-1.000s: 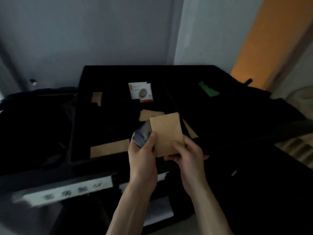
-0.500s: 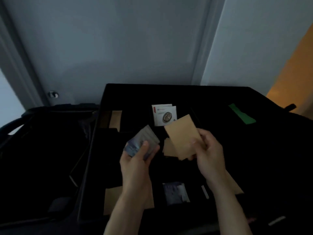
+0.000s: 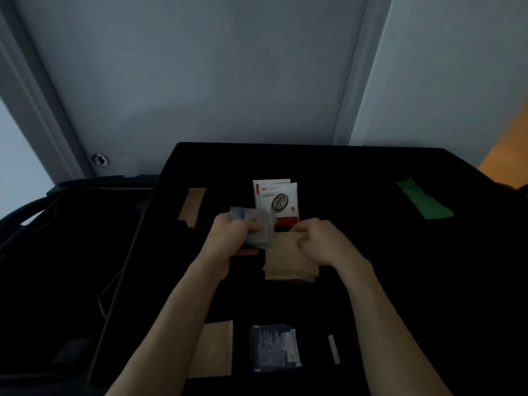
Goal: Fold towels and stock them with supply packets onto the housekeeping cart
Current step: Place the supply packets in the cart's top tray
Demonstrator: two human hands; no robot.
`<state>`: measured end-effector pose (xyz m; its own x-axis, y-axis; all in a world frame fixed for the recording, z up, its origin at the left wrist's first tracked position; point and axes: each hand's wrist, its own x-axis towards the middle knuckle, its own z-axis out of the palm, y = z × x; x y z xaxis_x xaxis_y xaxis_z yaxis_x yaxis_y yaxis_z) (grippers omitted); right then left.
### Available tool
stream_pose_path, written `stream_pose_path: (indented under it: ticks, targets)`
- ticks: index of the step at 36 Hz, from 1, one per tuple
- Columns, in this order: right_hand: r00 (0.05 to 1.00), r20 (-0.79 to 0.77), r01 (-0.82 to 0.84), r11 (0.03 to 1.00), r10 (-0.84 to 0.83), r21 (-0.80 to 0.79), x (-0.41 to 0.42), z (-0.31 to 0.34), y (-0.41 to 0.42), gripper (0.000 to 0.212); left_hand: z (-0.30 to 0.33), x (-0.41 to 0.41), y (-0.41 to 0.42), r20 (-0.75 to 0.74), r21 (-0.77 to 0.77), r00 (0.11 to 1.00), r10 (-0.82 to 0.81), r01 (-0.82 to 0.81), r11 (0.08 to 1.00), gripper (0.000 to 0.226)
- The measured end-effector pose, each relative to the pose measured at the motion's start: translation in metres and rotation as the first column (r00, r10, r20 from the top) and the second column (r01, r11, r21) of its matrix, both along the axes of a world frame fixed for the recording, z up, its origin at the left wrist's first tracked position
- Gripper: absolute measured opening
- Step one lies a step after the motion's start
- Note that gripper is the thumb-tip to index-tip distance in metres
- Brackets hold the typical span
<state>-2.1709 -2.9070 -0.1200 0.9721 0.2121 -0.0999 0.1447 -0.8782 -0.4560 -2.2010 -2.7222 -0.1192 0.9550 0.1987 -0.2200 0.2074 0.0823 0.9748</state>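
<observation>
My left hand (image 3: pixel 233 234) is shut on a few grey-blue supply packets (image 3: pixel 258 227), held above the black cart tray (image 3: pixel 171 212). My right hand (image 3: pixel 323 241) rests fingers-down on a tan paper packet (image 3: pixel 285 260) that lies on a small stack of the same packets in the tray's middle compartment. Just behind both hands stand two white coffee packets (image 3: pixel 275 200) with a red band and a bean picture. No towel is in view.
More tan packets lie at the tray's back left (image 3: pixel 193 207) and front left (image 3: pixel 215 348). A dark blue packet (image 3: pixel 274 347) and a small white strip (image 3: pixel 333 348) lie at the front. A green packet (image 3: pixel 423 200) lies at the right. A dark bag frame (image 3: pixel 71 252) adjoins the left side.
My right hand has brought the tan packet down from the air onto the stack in the middle compartment. My left hand has moved forward with the grey-blue packets. The view has tilted down.
</observation>
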Motion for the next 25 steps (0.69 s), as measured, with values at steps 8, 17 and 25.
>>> stream_pose_path:
  ticks: [8,17,25]
  targets:
    - [0.994,-0.016,-0.11,0.97,0.109,-0.215,0.001,-0.023,0.008,0.057,-0.019,0.014,-0.003,-0.148,0.045,0.988,-0.045,0.052,0.998,0.013]
    - [0.93,-0.182,-0.354,0.91,0.319,-0.215,0.002,-0.028,0.017,0.071,-0.029,0.013,-0.001,-0.154,-0.045,0.987,-0.036,0.03,0.999,0.014]
    - [0.976,-0.084,-0.216,0.95,0.202,-0.227,0.008,-0.032,0.009,0.073,-0.031,0.014,-0.002,-0.191,-0.233,0.979,-0.068,0.022,0.972,0.018]
